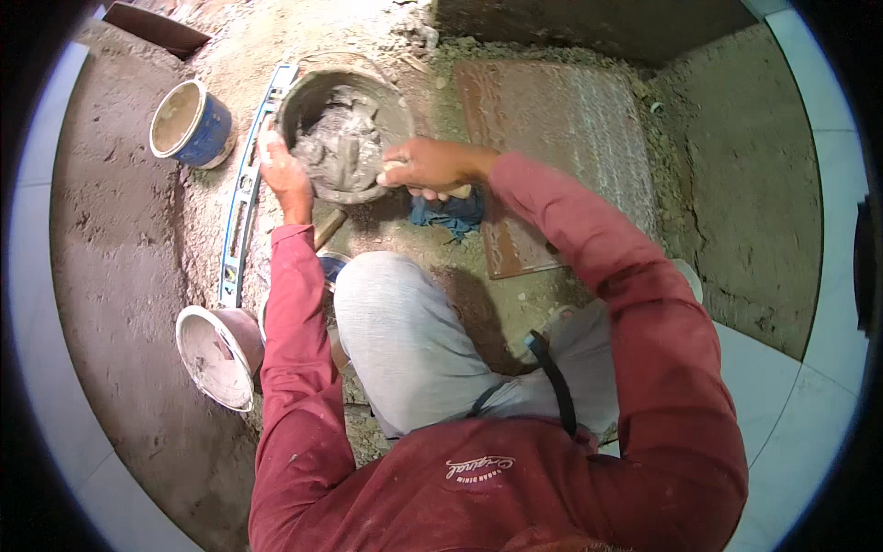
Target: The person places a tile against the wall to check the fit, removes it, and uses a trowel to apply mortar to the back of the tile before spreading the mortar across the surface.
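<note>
Your right hand [430, 166] has its fingers curled round a pale tool handle [459, 191]; the business end seems to be down in the mortar, but you can't make out its shape from here. Your left hand [287, 177] is against the left side of the dark bucket [397, 109], fingers laid along the wall near the rim; whether they truly clamp it, I cannot tell. The bucket stands on the rough ground ahead of you, far of your knees, with grey mortar [345, 147] inside.

The likeliest trouble is the bucket twisting or tipping. The mortar looks stiff and lumpy, so a hard push from your right could drag the whole bucket round if your left only leans on it. Uneven ground would make that worse.

Watch the spirit level [241, 198] too: it lies just beside the bucket on the left, beneath your left hand, so a sideways slide could knock it, and spilled mortar could foul its vials. On the near side, the wooden handle [329, 228] could catch the bucket's base if you pull it towards you.

To the right, the blue cloth [448, 212] and the brown slab [561, 156] sit under your working arm; a lump flung off the tool might land on either. Wet fingers could also slip on that handle.
</note>
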The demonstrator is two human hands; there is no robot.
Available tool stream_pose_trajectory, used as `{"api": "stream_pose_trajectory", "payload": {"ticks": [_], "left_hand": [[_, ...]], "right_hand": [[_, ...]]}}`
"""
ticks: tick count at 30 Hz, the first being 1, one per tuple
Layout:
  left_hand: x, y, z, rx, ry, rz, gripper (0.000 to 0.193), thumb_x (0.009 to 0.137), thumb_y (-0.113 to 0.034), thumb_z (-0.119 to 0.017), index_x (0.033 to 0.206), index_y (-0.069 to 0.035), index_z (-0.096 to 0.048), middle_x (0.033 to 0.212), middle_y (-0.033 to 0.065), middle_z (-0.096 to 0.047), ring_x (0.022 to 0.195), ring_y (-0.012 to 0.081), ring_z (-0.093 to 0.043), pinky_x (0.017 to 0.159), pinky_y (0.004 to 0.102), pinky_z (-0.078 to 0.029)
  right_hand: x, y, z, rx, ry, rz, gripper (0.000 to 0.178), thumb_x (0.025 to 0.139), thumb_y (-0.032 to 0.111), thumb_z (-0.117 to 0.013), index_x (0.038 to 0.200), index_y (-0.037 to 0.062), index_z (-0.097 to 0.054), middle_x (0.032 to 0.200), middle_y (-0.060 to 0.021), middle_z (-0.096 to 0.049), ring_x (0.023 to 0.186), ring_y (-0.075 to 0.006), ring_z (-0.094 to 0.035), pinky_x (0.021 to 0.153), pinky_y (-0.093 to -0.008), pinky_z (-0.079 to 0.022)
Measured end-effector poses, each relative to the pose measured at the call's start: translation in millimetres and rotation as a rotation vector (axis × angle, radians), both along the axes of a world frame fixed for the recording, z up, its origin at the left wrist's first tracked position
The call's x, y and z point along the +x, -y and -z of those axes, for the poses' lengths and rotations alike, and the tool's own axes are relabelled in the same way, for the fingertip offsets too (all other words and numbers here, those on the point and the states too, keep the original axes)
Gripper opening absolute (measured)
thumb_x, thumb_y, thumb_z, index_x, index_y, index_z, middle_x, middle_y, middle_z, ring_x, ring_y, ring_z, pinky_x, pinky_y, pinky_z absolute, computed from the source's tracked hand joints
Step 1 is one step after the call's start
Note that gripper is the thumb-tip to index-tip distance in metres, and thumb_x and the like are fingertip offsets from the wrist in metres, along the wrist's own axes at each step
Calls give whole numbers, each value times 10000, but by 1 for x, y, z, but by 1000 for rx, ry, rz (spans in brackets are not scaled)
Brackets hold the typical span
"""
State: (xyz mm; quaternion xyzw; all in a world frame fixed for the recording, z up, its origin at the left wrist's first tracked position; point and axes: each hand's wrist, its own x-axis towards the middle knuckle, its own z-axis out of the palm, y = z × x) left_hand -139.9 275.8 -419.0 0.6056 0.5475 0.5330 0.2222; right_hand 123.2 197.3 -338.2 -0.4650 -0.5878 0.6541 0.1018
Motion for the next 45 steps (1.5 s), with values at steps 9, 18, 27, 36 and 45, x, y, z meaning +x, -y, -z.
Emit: {"api": "stream_pose_trajectory", "payload": {"ticks": [9,18,27,36,45], "left_hand": [[-2,3,-12,-189,500,-57,452,1029,-310,-412,1212,46,-621,1086,117,-666,935,183,-596,858,328,-466],[-11,-3,-13,-186,609,100,373,1015,-146,-487,1350,15,-527,1202,100,-631,1040,183,-616,912,321,-483],[-19,-3,-11,-204,535,80,369,1020,-108,-470,1361,29,-490,1211,113,-615,1078,189,-601,956,325,-470],[-49,-10,1,-187,300,-13,389,1021,-141,-466,1368,27,-516,1292,133,-592,1132,214,-577,1020,332,-415],[-19,-12,6,-250,396,10,396,1022,-149,-467,1384,7,-499,1289,122,-593,1133,211,-585,1000,338,-441]], "right_hand": [[48,52,-22,-9,-236,503,392,994,407,-556,1157,52,-549,721,-5,-551,503,-51,-495,414,-229,-424],[225,140,27,614,619,1042,421,921,274,-663,1215,11,-517,1038,-189,-628,882,-309,-648,723,-423,-522],[291,123,70,489,1245,1005,510,915,196,-640,1332,7,-415,1293,-300,-525,1142,-424,-586,928,-523,-470],[330,123,52,112,586,1284,489,988,308,-498,1375,11,-453,1247,-177,-585,970,-249,-627,785,-383,-533],[386,130,110,-387,-9,1243,434,967,490,-566,961,56,-554,707,0,-529,534,-102,-480,441,-279,-440]]}}
